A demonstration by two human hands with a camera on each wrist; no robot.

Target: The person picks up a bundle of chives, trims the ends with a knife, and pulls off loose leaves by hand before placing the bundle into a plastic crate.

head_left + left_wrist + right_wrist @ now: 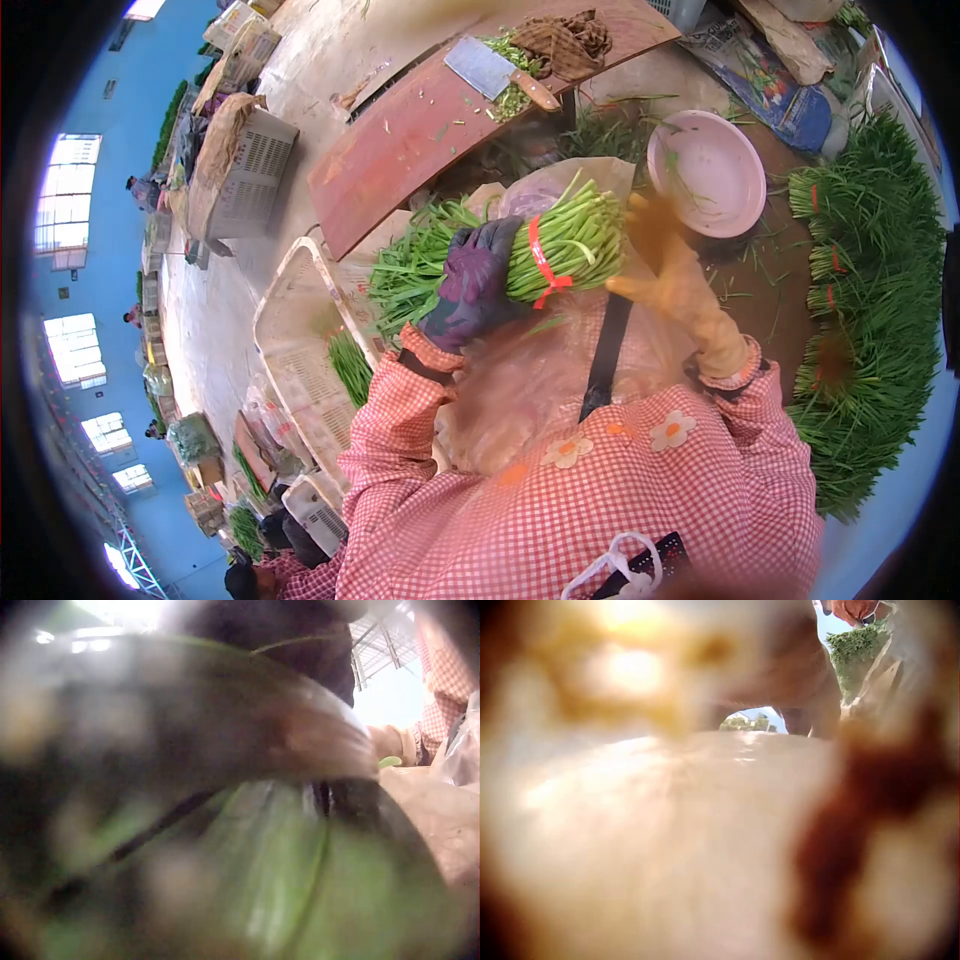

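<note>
A bundle of green stalks [580,235], tied with a red band [541,255], lies across the lap, its leafy end to the left. My left hand [470,280], in a dark purple glove, grips the bundle just left of the band. At the cut ends on the right is my right hand [675,290] in an orange-yellow glove, thumb and fingers spread; whether it touches the stalks is unclear. Blurred green leaves [277,877] fill the lower left wrist view. The right wrist view is mostly blurred by a pale surface [660,840].
Ahead, a red-brown board [400,150] bears a cleaver [480,68], cut scraps and a brown cloth [565,42]. A pink basin [708,172] stands right of it. Banded green bundles [865,330] line the far right. A white crate [300,350] with some greens is at left.
</note>
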